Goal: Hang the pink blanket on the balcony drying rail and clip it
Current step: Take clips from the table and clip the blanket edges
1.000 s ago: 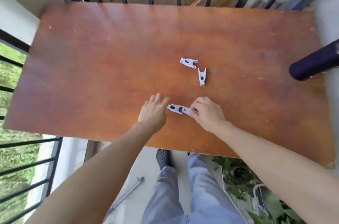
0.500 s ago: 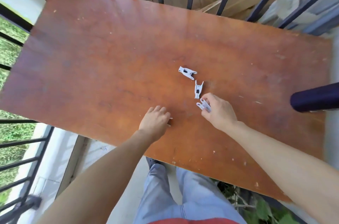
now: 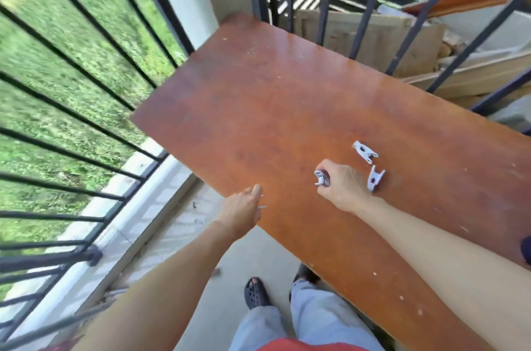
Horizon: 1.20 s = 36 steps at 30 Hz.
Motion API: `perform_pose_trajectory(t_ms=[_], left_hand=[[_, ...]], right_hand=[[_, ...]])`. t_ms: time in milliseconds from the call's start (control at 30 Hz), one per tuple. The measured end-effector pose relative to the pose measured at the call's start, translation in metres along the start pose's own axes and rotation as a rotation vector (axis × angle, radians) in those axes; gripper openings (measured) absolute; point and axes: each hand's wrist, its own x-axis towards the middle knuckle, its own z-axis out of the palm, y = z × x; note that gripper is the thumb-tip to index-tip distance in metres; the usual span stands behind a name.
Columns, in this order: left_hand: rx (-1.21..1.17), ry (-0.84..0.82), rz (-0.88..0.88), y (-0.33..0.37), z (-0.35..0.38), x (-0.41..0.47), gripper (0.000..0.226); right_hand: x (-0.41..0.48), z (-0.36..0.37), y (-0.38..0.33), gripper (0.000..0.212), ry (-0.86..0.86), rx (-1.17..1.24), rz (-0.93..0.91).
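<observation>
Head view, looking down on a balcony. No pink blanket is in view. The right hand is closed around a white clip; only the clip's forked end shows past the fingers, the rest is hidden in the fist. The left hand hangs at the table's near-left edge with fingers curled; something thin and pale pokes out beside them, too small and blurred to tell, so its grip cannot be told. Two more clips lie on the table: one beyond the right hand, the other just beside its knuckles. The table is a reddish-brown board, scuffed and flecked with pale spots, its right end cut off by the frame. A black railing runs along the left, with grass behind it; more bars stand beyond the table, with cardboard and planks behind. The floor is grey concrete. Jeans, a dark shoe and a strip of red cloth show at the bottom edge. The left side is blurred.
</observation>
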Motion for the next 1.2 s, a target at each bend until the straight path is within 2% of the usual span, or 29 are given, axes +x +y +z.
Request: perform_pose_trajectory(t_ms=[267,500,633,867,1000,1200], left_hand=[[0.052,0.068,-0.309,-0.111,-0.025,-0.13,0.024],[0.04,0.235,-0.528,-0.191,-0.111,-0.333,0.031],[0.122,0.323,-0.622,-0.223,-0.132,-0.415,0.031],[0.25,0.56,-0.729,-0.257,-0.161,-0.52,0.007],[0.378,0.747,-0.783,-0.269,-0.194,-0.576,0.015],[0.6,1.027,-0.885,-0.283,-0.251,-0.648,0.004]], right_hand=[[0.012,0.035,-0.16,0.029,-0.133,-0.068,-0.296],[-0.059,0.047,-0.378,0.021,-0.156,-0.153,-0.555],[-0.089,0.075,-0.464,0.019,-0.247,-0.12,-0.656],[-0.124,0.117,-0.566,0.027,-0.268,-0.093,-0.853],[-0.146,0.125,-0.634,0.022,-0.296,-0.045,-0.998],[-0.184,0.134,-0.739,0.017,-0.367,0.088,-1.237]])
